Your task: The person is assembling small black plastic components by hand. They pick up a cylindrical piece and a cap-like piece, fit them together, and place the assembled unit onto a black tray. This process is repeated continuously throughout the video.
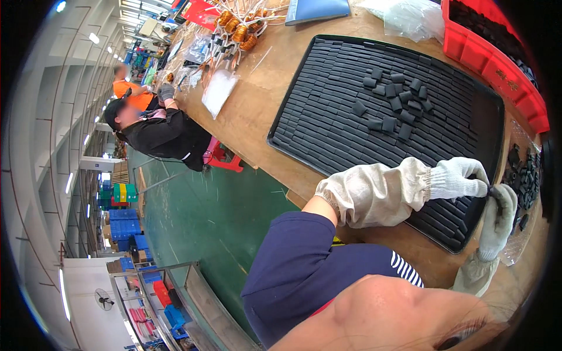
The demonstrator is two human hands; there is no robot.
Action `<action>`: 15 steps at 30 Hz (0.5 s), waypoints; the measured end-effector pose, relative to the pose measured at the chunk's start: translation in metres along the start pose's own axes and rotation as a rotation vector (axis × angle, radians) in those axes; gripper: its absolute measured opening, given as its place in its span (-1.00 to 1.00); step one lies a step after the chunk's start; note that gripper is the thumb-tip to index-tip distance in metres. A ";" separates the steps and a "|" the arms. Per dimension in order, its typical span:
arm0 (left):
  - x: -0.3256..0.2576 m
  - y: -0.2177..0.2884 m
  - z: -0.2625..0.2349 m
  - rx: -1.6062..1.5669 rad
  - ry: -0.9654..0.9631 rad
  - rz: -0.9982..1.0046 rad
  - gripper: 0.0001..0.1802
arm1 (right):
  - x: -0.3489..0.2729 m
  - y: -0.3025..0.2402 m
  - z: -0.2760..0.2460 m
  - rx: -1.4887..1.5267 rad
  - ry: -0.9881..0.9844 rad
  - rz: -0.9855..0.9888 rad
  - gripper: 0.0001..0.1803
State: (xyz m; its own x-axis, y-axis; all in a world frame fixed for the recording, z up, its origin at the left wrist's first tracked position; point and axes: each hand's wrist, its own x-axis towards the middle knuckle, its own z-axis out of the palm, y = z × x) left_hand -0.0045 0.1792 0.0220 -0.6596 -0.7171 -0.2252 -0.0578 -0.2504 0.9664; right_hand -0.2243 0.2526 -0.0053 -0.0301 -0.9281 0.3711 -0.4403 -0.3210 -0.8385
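The black tray (293, 126) fills the middle of the frame, packed with rows of dark blocks, a loose heap of blocks (395, 102) on top at upper centre. Bare wooden bench (252, 111) lies open left of it. The red bin (497, 61) walls off the upper right; coils and bags (234, 35) crowd the top. Both gloved hands, left (459, 178) and right (497, 213), meet over the tray's lower right corner.

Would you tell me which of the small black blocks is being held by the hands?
The small black block pinched between the gloved left hand and right hand, above the black tray's right end.
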 end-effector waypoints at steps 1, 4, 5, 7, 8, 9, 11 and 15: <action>0.000 0.001 -0.001 0.002 -0.003 -0.005 -0.62 | -0.005 0.006 0.001 0.160 0.048 0.098 -0.64; 0.012 -0.024 0.000 0.038 -0.025 0.172 -0.61 | -0.011 0.015 -0.001 0.359 0.063 0.178 -0.68; 0.017 -0.033 0.001 0.051 -0.022 0.225 -0.61 | -0.010 0.016 0.002 0.367 0.043 0.161 -0.70; 0.018 -0.036 0.003 0.071 -0.001 0.315 -0.60 | -0.008 0.016 0.003 0.365 0.035 0.179 -0.73; 0.015 -0.029 0.003 0.057 -0.010 0.224 -0.60 | -0.007 0.017 0.003 0.354 0.047 0.213 -0.74; 0.010 -0.023 0.002 0.042 -0.019 0.133 -0.61 | -0.007 0.018 0.003 0.343 0.059 0.249 -0.75; 0.002 -0.004 0.001 0.050 -0.033 0.021 -0.60 | -0.006 0.018 0.001 0.307 0.068 0.221 -0.76; 0.005 -0.008 0.002 0.015 -0.019 0.042 -0.57 | 0.001 0.007 0.005 0.225 0.111 0.063 -0.77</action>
State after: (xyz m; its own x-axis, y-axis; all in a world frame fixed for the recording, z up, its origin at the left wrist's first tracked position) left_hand -0.0087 0.1791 0.0131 -0.6756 -0.7144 -0.1819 -0.0409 -0.2101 0.9768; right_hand -0.2227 0.2482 -0.0125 -0.1550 -0.9252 0.3463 -0.2239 -0.3085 -0.9245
